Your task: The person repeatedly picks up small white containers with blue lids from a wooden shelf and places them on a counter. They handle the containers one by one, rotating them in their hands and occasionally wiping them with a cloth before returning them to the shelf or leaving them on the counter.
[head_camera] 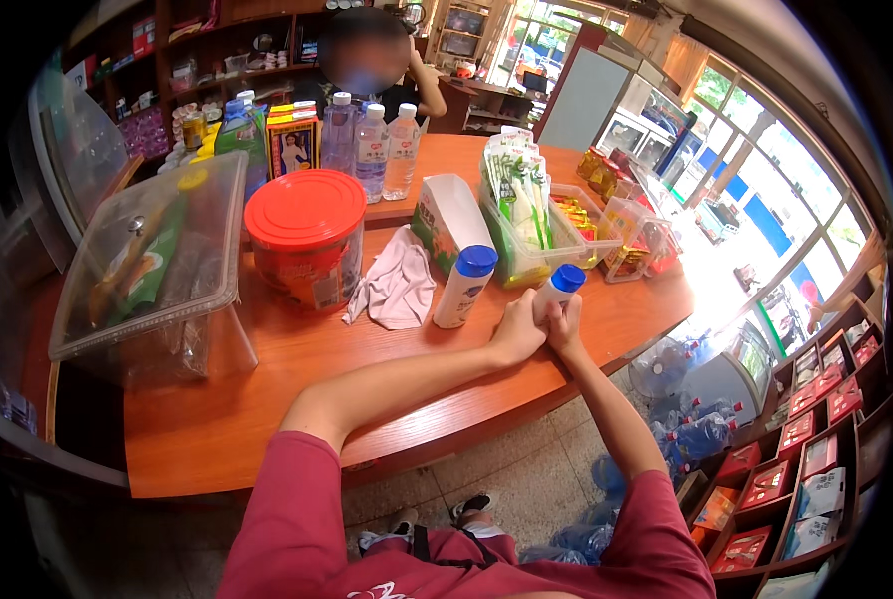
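Both my hands are closed around a white plastic bottle with a blue cap point(550, 296), held slightly tilted just over the wooden table point(386, 382). My left hand point(520, 329) wraps it from the left, and my right hand point(564, 325) grips its right side. The fingers hide most of its lower part, so I cannot tell whether it touches the tabletop. A similar blue-capped bottle point(461, 293) stands upright to the left of my hands. Beside that one lies a crumpled pale pink cloth point(398, 288).
Behind the bottles are a white-and-green carton point(450, 213) and plastic bins of packaged snacks point(525, 262). Left stand a red-lidded tub point(304, 254) and a clear lidded box point(222, 322). Water bottles point(400, 161) line the back. A person point(364, 60) sits beyond. Large water jugs point(697, 438) occupy the floor.
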`<state>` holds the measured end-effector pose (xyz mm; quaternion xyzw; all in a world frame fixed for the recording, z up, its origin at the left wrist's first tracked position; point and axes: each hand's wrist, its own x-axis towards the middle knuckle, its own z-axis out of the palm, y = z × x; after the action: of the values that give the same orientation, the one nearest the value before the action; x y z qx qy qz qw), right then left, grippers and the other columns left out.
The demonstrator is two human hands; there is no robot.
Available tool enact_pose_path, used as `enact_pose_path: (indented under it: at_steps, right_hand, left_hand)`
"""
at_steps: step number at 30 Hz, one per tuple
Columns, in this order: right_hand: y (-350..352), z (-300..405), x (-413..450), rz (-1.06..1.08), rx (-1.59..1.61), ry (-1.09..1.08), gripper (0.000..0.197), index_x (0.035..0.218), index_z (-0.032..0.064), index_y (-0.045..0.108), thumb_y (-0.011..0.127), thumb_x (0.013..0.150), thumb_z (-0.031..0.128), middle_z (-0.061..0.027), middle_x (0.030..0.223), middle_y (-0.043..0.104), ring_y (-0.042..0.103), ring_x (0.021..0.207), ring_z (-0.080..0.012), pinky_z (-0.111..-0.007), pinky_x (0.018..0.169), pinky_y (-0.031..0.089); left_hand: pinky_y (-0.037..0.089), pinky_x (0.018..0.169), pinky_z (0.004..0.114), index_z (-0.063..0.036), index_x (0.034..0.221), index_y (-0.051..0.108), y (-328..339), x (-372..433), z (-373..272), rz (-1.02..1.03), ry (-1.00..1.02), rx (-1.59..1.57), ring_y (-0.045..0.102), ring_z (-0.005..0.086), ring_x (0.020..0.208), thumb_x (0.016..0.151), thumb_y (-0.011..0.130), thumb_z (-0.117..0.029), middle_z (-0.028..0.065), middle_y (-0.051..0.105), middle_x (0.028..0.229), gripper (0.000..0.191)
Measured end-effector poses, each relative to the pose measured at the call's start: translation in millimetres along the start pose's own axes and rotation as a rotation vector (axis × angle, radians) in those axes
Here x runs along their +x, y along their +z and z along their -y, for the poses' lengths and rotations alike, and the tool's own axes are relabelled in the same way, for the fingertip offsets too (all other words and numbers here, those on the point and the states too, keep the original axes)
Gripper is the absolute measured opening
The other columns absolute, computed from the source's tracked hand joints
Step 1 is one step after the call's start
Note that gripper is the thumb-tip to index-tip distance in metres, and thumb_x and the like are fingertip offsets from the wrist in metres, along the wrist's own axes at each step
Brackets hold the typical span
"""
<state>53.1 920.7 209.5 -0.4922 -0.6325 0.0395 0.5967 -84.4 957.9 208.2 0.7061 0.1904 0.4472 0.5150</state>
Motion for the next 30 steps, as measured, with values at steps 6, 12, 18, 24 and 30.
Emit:
enact_pose_path:
  at_steps: [6,12,18,24,30]
  right_hand:
    - [-4.2,-6.6,-3.1,0.015,-0.051,0.003,0.052,0.085,-0.0011,0.059,0.063,0.087,0.051,-0.0121,0.071,0.062,0.062,0.067,-0.0211,-0.035,0.062,0.047]
    - [-0.9,5.4,0.6,-0.042,-0.166,-0.034,0.055,0.100,-0.0011,0.058,0.063,0.086,0.052,-0.0185,0.077,0.067,0.068,0.071,-0.0341,-0.040,0.064,0.051]
    - [-1.9,2.5,0.6,-0.080,-0.310,-0.117,0.057,0.108,-0.0012,0.055,0.064,0.085,0.050,-0.0200,0.072,0.066,0.067,0.066,-0.0395,-0.044,0.059,0.052]
    - [-0.4,10.4,1.1,-0.094,-0.403,-0.141,0.060,0.114,-0.0038,0.054,0.062,0.086,0.048,-0.0197,0.069,0.064,0.065,0.063,-0.0390,-0.045,0.057,0.050]
    - [-1.2,8.6,0.0,-0.111,-0.422,-0.151,0.059,0.111,-0.0030,0.056,0.063,0.086,0.050,-0.0198,0.070,0.065,0.065,0.063,-0.0395,-0.045,0.057,0.050]
  left_hand:
    - [0.052,0.076,0.047,0.0027,0.098,0.054,2.8,-0.5,0.7,-0.014,-0.001,0.022,0.067,0.0433,0.089,0.081,0.065,-0.009,0.0279,0.066,0.088,0.023]
    - [0.052,0.075,0.048,0.0018,0.095,0.054,0.4,1.5,-1.6,-0.037,0.063,0.044,0.067,0.0445,0.088,0.082,0.064,-0.009,0.0277,0.067,0.088,0.019]
    - [0.053,0.079,0.045,0.0012,0.105,0.058,1.9,4.4,5.4,-0.005,0.077,0.018,0.069,0.0409,0.094,0.083,0.067,-0.012,0.0276,0.068,0.095,0.028]
    - [0.053,0.081,0.045,0.0010,0.106,0.057,-0.9,6.2,8.5,0.008,0.028,0.067,0.068,0.0399,0.097,0.082,0.067,-0.011,0.0267,0.068,0.098,0.029]
    - [0.053,0.082,0.045,0.0014,0.105,0.057,0.0,5.8,6.9,0.029,0.025,0.055,0.068,0.0401,0.098,0.081,0.067,-0.010,0.0267,0.068,0.099,0.028]
